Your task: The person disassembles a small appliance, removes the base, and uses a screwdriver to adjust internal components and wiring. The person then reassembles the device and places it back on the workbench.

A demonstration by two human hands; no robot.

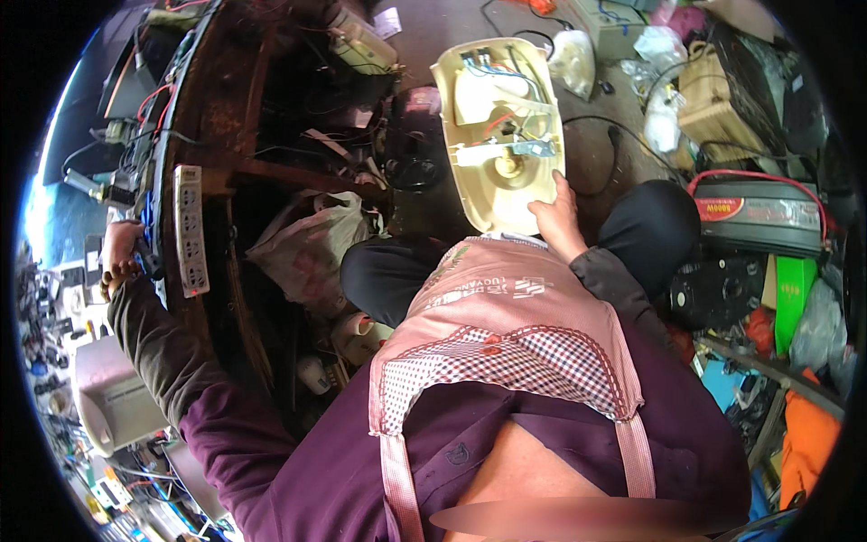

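A cream plastic appliance housing (488, 200) stands tilted up in front of my apron, its hollow inside facing me. Inside it are loose blue, red and dark wires, a crosswise bar and a round metal fitting (508, 166) in the lower part. My right hand (560, 217) grips the housing's lower right edge, thumb on the inner side. Far to the left, my left hand (123, 246) reaches to the edge of the workbench. Its fingers are bent beside a small dark and blue item, too unclear to name.
A white power strip (190, 230) runs along the bench's side. Below, a white plastic bag (312, 239) sits among clutter. To my right are a dark grey power inverter (759, 213) with a red cable, a wooden box (713, 98) and an orange cloth (806, 434). Black cables cross the floor.
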